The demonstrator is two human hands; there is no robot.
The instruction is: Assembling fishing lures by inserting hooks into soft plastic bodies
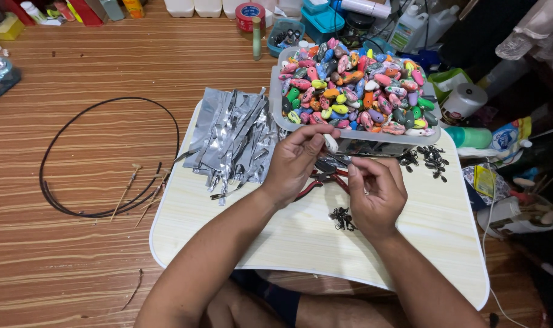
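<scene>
A pale lap table (446, 243) carries a clear tub (373, 141) of colourful lure bodies (355, 85) and silver foil strips (234, 136). The left hand (294, 161) pinches 1 white lure body (330, 143) beside the tub. The right hand (376, 194) is curled nearly closed; what it grips I cannot tell.

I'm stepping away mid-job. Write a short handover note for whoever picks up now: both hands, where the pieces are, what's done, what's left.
Left hand: pinching a small white oval piece at its fingertips, in front of the clear tub.
Right hand: fingers curled close beside it, pinching something too small to make out.
Red-handled pliers lie on the pale lap table under the hands.
Clear tub heaped with painted, multicoloured oval pieces.
Small dark metal bits: one pile near the right hand, another right of the tub.
Silver foil strips lie left of the hands.
Done: many pieces painted. Left: the white one in hand is unpainted.
</scene>
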